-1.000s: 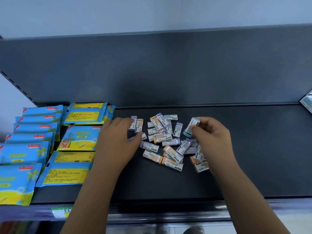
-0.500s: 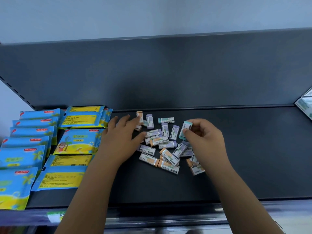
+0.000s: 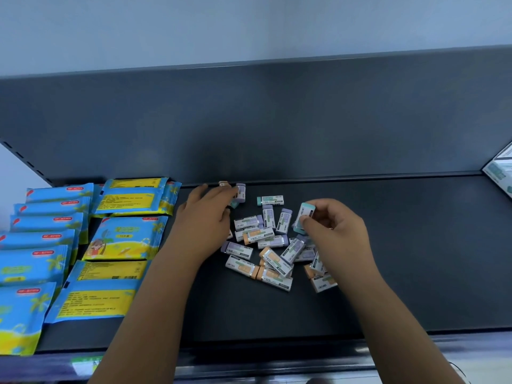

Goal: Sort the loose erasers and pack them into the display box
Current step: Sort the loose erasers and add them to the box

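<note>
Right hand (image 3: 335, 234) pinches a teal eraser (image 3: 304, 214) between thumb and fingertips, raised just over the right part of the pile. Its long axis runs away from the person and leans a little right at the far end. One teal tip points to the back wall; the near tip is half covered by the thumb.

Left hand (image 3: 205, 220) lies palm down at the pile's left edge with fingers stretched toward the back. The fingertips touch a purple eraser (image 3: 241, 192) whose long axis runs front to back, purple tip at the far end. An orange eraser (image 3: 224, 184) sits just behind the fingers, mostly hidden. The hands are apart.

The pile of erasers (image 3: 266, 245) lies mid-shelf between the two hands, purple and orange ones at mixed angles, several overlapping. A lone teal eraser (image 3: 270, 200) lies flat behind the pile, long axis left to right, teal tip pointing left.

All of it sits on a dark shelf (image 3: 401, 259). Blue and yellow packets (image 3: 124, 236) lie in rows at the left. A white and teal box (image 3: 501, 173) sits at the right edge, mostly cut off.
</note>
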### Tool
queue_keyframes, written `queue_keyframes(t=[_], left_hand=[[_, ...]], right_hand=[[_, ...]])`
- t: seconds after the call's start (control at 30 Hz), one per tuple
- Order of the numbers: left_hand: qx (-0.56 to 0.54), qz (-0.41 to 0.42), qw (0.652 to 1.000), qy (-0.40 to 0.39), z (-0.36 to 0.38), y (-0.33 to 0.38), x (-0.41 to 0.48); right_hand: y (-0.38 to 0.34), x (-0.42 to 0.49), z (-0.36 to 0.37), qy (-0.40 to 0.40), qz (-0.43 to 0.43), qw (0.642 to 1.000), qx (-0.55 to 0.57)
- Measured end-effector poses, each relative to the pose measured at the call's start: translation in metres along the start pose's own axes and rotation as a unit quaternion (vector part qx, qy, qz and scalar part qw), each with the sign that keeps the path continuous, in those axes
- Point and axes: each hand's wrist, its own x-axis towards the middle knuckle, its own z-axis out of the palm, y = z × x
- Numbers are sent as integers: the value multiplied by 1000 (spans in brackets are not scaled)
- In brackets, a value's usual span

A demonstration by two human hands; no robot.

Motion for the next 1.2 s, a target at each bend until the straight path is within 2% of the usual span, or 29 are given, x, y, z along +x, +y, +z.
queue_keyframes(t=[0.23, 0.53, 1.03, 1.2], left_hand=[[66, 7, 996, 52, 0, 2, 5], [205, 26, 977, 59, -8, 10, 13], [147, 22, 988, 37, -11, 11, 30], [74, -5, 997, 9, -16, 13, 32]], right_hand=[[0, 2, 0, -3, 0, 1000, 7], [-2, 10, -1, 3, 17, 999, 41], [-2, 11, -4, 19, 11, 998, 63], [-1, 11, -4, 27, 16, 997, 70]])
